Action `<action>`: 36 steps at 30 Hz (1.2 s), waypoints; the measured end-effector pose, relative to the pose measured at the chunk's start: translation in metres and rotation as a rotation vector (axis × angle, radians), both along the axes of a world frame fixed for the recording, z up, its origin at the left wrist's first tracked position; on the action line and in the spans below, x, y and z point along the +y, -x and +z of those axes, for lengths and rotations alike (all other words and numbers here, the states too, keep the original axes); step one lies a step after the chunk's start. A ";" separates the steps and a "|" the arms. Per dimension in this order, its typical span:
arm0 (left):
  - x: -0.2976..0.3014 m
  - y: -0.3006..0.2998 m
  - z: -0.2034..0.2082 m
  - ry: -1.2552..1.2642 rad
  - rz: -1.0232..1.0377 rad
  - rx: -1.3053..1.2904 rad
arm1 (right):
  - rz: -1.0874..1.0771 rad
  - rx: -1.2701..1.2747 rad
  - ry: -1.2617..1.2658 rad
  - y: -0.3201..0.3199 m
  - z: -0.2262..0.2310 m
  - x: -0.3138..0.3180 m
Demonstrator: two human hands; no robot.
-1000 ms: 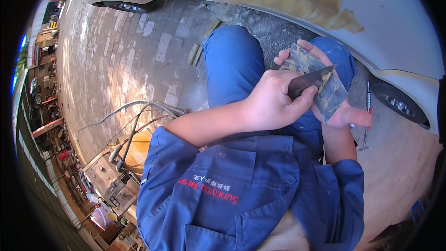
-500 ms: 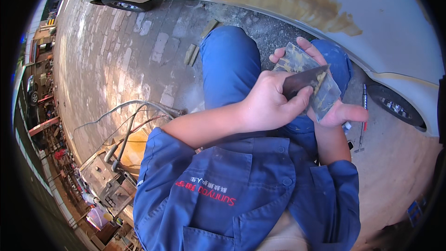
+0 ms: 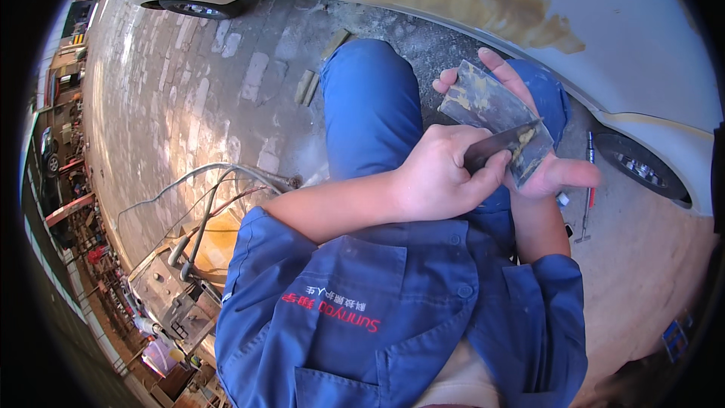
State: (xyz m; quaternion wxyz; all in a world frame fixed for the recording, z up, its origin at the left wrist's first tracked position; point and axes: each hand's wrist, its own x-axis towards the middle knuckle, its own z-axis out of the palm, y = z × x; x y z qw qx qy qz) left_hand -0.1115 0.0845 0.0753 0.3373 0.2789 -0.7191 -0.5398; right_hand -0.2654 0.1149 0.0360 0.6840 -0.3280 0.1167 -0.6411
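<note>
Putty board lies flat on the open right hand; left hand, fingers clamped on the scraper, could slip and nick that palm.

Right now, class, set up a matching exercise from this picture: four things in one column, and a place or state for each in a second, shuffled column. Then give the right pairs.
Things:
1. flat board
2. dark blade
3. screwdriver
4. hoses

Places or states:
A. lying on the ground by the car wheel
B. resting on the open palm of the right hand
C. gripped in the left hand, its edge on the smeared board
D. running from the machine at the lower left

Pairs: 1-B, 2-C, 3-A, 4-D
</note>
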 end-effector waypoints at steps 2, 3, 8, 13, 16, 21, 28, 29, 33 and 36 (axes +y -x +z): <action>0.000 -0.001 0.002 0.020 -0.116 0.030 | -0.004 0.008 -0.001 0.001 0.000 0.000; 0.000 -0.001 0.003 0.000 -0.038 -0.001 | -0.006 -0.007 0.021 0.001 0.000 -0.001; 0.002 0.000 0.004 -0.006 -0.051 -0.001 | 0.006 -0.017 0.044 0.002 0.001 -0.002; 0.003 0.001 -0.001 -0.140 0.125 0.020 | -0.006 -0.022 0.013 0.002 0.003 0.000; 0.002 0.000 0.000 0.032 -0.051 0.034 | 0.043 -0.069 0.004 -0.002 0.003 0.003; 0.004 0.002 0.007 -0.251 -0.013 0.057 | -0.020 0.046 -0.050 -0.004 0.004 0.008; 0.010 0.005 0.004 -0.266 0.058 0.087 | -0.059 -0.026 -0.165 -0.006 0.013 0.016; 0.004 0.004 0.003 -0.195 -0.005 0.077 | -0.017 0.055 -0.201 -0.006 0.014 0.015; 0.004 0.000 0.015 -0.010 -0.105 0.017 | 0.104 0.209 -0.255 -0.004 0.021 0.018; -0.009 -0.006 0.017 -0.465 0.107 0.153 | 0.052 0.249 -0.289 -0.002 0.025 0.025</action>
